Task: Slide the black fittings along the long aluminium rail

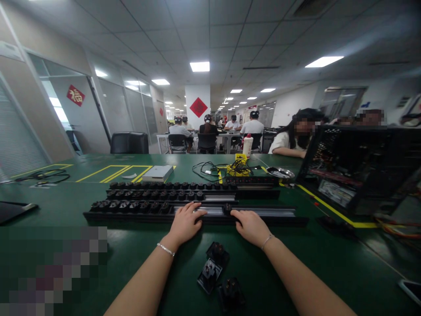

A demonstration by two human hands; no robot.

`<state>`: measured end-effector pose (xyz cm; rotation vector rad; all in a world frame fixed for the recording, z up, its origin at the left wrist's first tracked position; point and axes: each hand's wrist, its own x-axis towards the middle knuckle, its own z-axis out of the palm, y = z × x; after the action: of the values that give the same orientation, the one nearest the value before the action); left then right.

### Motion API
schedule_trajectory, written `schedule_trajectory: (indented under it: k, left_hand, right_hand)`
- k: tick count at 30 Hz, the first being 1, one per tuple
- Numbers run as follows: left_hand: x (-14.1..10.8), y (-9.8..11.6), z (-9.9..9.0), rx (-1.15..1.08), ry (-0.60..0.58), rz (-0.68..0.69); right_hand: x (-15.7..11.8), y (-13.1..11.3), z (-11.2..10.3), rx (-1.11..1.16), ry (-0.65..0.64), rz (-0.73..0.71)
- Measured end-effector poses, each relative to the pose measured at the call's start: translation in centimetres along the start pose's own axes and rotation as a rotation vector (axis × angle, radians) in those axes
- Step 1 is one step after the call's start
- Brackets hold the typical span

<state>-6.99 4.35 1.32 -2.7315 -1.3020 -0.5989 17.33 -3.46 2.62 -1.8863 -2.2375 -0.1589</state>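
Rail nearest, long axis left to right

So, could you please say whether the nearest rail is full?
Partly filled: the rail has black modules at left, but bare metal at right.

Left hand on black rail, right hand at black module, loose modules, green table

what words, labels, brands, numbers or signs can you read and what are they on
"福": on the red diamond sign on the left door.
Too blurred to read: marks on the red diamond on the pillar.
Too small to read: print on the white bottle.
No readable text on the loose black electrical modules.
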Motion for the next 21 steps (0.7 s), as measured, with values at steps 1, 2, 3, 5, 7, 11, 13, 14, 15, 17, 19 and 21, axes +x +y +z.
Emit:
schedule_trajectory:
  k: [1, 2, 3, 5, 7, 11, 13, 14, 15, 17, 19, 21]
  left_hand:
    - [0.01, -0.07, 0.09, -0.001, 0.0, 0.002]
    - [0.03, -0.12, 0.17, -0.003, 0.002, 0.0]
    - [0.03, -0.17, 0.23, -0.007, 0.006, 0.002]
    - [0.03, -0.22, 0.29, -0.013, 0.013, 0.005]
    - [0.02, -0.22, 0.28, -0.015, 0.015, 0.006]
    - [0.03, -0.22, 0.23, -0.019, 0.012, 0.004]
    - [0.04, -0.24, 0.26, -0.02, 0.012, 0.003]
    - [0.04, -0.25, 0.27, -0.02, 0.014, 0.003]
    - [0.04, -0.27, 0.29, -0.02, 0.016, 0.004]
    - [0.04, -0.29, 0.32, -0.019, 0.019, 0.006]
    - [0.03, -0.31, 0.32, -0.019, 0.016, 0.005]
    - [0.04, -0.31, 0.31, -0.019, 0.011, 0.003]
  right_hand:
    - [0.0, -0.02, -0.02, 0.002, 0.0, 0.004]
    - [0.0, -0.02, -0.02, 0.007, -0.001, 0.005]
    - [0.01, 0.02, 0.01, 0.013, 0.001, 0.007]
    - [0.01, 0.15, 0.11, 0.026, 0.006, 0.006]
    - [0.0, 0.29, 0.21, 0.036, 0.013, 0.005]
    - [-0.09, 0.41, 0.25, 0.041, 0.022, 0.025]
    - [-0.13, 0.43, 0.22, 0.033, 0.027, 0.033]
    - [-0.14, 0.44, 0.21, 0.03, 0.03, 0.033]
    - [-0.15, 0.47, 0.2, 0.031, 0.034, 0.032]
    - [-0.15, 0.55, 0.19, 0.049, 0.041, 0.026]
    - [-0.13, 0.66, 0.19, 0.079, 0.047, 0.02]
    - [-0.11, 0.77, 0.19, 0.104, 0.054, 0.018]
